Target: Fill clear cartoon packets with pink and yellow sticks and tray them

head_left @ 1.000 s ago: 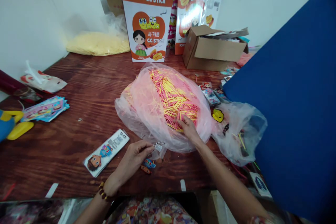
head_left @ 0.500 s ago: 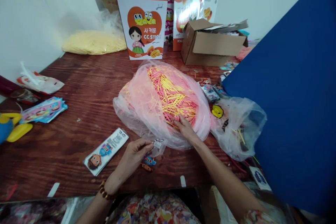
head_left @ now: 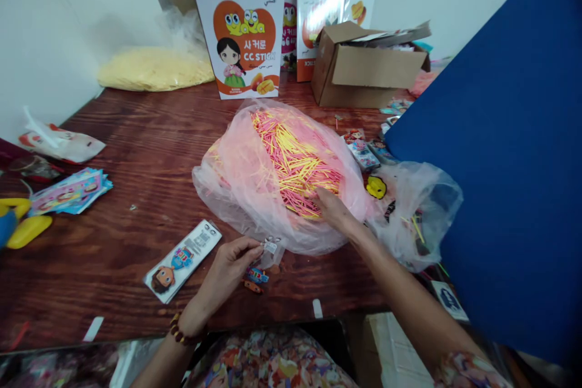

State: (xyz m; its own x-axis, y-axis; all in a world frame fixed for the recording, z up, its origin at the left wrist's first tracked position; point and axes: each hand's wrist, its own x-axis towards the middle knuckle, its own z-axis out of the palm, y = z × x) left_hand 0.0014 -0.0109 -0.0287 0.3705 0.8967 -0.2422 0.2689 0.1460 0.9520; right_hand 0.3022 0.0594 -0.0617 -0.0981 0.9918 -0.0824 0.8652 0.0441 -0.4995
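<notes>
Between the thumb and fingers of my left hand [head_left: 239,254] is the top edge of a small clear plastic packet [head_left: 273,248] with printed patches. Its lower printed part [head_left: 255,277] lies over the table below the fingers. My right hand [head_left: 334,209] reaches into a large open pinkish plastic bag [head_left: 240,157]. Its fingertips are among a heap of thin pink and yellow sticks [head_left: 295,163], and I cannot make out whether they grip any. Left of my left hand lies a stack of flat printed packets [head_left: 182,262].
Right of the big bag sits a clear plastic bag [head_left: 422,212], beside a blue panel [head_left: 509,163]. An open carton [head_left: 373,70] and a tall printed box [head_left: 245,36] stand behind. Blue-pink packets [head_left: 70,191], a tissue pack [head_left: 68,142] and a yellow bag [head_left: 154,70] lie left.
My right hand has shifted right and slightly up among the sticks, its fingers reaching in. My left hand keeps its hold on the packet, almost unmoved. The view has shifted slightly.
</notes>
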